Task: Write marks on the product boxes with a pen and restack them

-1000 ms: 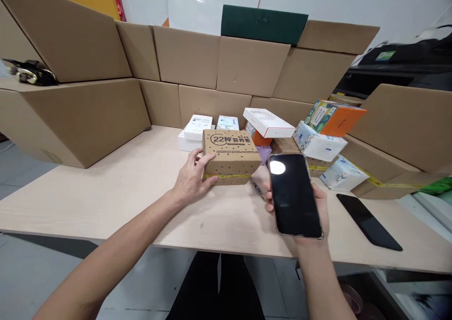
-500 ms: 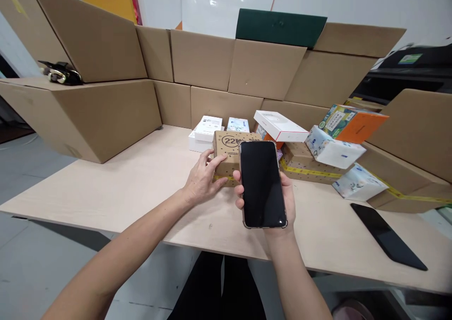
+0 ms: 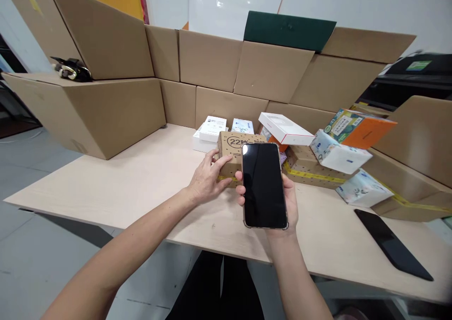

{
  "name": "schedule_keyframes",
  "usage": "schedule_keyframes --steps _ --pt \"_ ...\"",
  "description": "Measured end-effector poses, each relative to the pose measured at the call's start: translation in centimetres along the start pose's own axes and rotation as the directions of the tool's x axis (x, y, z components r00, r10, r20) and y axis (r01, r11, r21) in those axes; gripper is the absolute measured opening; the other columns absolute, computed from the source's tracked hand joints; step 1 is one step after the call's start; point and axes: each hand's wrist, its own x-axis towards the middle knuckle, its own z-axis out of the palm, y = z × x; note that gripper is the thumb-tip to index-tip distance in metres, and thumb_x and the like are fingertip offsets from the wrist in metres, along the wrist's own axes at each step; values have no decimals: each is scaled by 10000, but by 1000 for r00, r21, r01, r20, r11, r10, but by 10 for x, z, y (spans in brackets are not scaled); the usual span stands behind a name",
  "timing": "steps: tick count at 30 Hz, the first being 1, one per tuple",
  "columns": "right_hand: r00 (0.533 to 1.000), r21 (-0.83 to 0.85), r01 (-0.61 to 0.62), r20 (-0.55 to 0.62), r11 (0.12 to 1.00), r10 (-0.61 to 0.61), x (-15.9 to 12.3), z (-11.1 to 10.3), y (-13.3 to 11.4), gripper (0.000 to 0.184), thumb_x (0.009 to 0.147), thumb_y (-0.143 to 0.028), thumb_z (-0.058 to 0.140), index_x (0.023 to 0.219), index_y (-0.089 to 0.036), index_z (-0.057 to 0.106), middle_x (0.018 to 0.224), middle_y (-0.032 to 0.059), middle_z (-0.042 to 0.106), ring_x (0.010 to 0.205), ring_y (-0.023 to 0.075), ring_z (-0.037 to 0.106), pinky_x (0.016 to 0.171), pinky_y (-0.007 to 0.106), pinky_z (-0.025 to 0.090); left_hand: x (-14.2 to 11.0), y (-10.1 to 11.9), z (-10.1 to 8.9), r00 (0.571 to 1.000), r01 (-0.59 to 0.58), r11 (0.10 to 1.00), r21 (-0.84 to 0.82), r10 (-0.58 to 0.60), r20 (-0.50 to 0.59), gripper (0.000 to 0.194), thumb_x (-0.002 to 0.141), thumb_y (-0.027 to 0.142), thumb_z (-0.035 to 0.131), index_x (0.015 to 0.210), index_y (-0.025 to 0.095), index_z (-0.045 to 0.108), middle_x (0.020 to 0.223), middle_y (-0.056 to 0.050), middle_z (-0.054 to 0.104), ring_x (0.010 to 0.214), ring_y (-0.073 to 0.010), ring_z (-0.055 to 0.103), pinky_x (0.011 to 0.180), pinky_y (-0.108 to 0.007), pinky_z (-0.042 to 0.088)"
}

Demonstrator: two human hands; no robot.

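Note:
My right hand is wrapped round a smartphone in a clear case, held upright with its dark screen toward me. Behind the phone, partly hidden by it, a small brown cardboard box printed with "22" rests on the table. My left hand grips this box at its left front corner, one finger on top and the thumb low along the front. White boxes stand just behind it. To the right of the phone, a white flat box lies tilted on top of other boxes.
On the right, tissue packs and an orange box are piled against cardboard boxes. A black flat tablet-like slab lies near the right front of the wooden table. Tall cartons wall the back and left.
The view has shifted slightly, so the surroundings sit a little further right in the picture. Both hands keep their hold on the phone and the box, nearly still.

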Motion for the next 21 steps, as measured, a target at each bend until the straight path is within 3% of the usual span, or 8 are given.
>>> schedule_keyframes --steps 9,15,18,20,21 --pt "998 -72 -45 -44 996 42 0 -1 2 589 883 -620 378 1241 -225 627 1221 101 684 867 205 672 735 345 564 0 1 -1 1000 10 1000 3 -10 16 635 855 320 667 1418 278 377 1443 -157 331 1322 -337 470 894 -452 574" --pt "968 -307 6 -238 952 -82 -26 -8 -19 629 893 -638 325 1306 -243 587 1286 114 666 922 246 707 768 403 586 1 -1 -3 999 38 999 4 -38 34 689 833 347 704 1426 285 360 1443 -152 324 1305 -335 478 968 -482 539" --pt "892 -560 15 -366 828 -264 -52 -32 -45 621 885 -624 358 1312 -230 577 1274 135 673 997 289 712 800 436 594 3 -2 -5 997 64 998 3 -64 53 719 826 330 704 1440 287 333 1435 -147 338 1279 -326 498 987 -493 527" --pt "793 -745 -61 -440 664 -422 -70 -58 -63 589 886 -606 385 1300 -234 578 1275 134 673 980 295 723 789 437 601 4 -2 -7 994 88 996 5 -89 65 731 826 330 700 1448 291 318 1433 -147 341 1256 -325 516 971 -497 534" --pt "743 -837 -151 -447 527 -497 -78 -73 -71 545 881 -587 423 1267 -241 592 1232 127 696 926 285 735 766 424 605 5 -2 -7 992 100 995 6 -100 71 734 827 331 698 1451 292 314 1433 -148 341 1245 -324 526 963 -499 538"
